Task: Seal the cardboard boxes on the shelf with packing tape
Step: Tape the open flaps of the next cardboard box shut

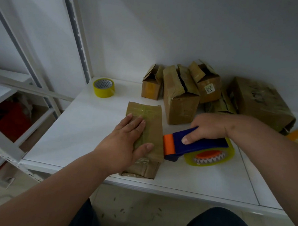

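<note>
1. Pressing flat with straight fingers, the left hand held a narrow, tape-glossed cardboard box at the white shelf's front edge.
2. The right hand gripped a blue-and-orange plastic tape dispenser, its orange end touching the box's right side.
3. A yellow tape roll lay at rear left.

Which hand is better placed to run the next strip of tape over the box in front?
Right hand: it grips the tape dispenser beside the box; left hand lies flat on top.
</note>
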### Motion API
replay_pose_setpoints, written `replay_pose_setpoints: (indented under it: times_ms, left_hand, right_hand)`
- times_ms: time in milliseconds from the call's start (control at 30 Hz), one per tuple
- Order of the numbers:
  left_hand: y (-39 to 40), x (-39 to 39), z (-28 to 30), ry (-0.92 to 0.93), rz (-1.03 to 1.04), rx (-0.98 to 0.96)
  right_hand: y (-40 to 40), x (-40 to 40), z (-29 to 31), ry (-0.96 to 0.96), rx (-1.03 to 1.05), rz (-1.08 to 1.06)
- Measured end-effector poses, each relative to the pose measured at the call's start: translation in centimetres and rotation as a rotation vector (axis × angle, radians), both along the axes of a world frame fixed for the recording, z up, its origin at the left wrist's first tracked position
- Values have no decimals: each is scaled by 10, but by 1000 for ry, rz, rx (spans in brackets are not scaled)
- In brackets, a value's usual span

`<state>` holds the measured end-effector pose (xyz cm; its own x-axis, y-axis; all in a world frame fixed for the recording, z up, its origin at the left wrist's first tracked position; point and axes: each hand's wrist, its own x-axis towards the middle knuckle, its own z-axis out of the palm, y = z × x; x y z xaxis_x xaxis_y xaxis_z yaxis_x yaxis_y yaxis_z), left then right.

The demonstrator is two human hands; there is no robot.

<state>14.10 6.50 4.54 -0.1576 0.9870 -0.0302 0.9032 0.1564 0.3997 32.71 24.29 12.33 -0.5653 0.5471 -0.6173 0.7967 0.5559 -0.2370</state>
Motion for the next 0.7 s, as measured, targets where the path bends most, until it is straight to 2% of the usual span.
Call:
replay_pose_setpoints:
  times_ms: [100, 233, 367, 433, 567, 700]
  left_hand:
    - [1, 0, 0, 16, -6, -12]
    - [1, -1, 0, 20, -9, -31]
    - [1, -4, 1, 8, -24, -52]
    - [-2, -7, 6, 35, -27, -90]
    - [0, 11, 24, 215, 20, -165]
    - [15, 53, 32, 163, 145, -193]
  right_hand:
    - [3, -10, 2, -50, -41, -61]
    - [8, -9, -8, -58, -197, -279]
    - [5, -2, -38, -104, -137, -267]
    - [5, 10, -40, -24, -111, -308]
    - [-1, 39, -29, 161, -22, -409]
    - [-19, 56, -29, 267, 77, -441]
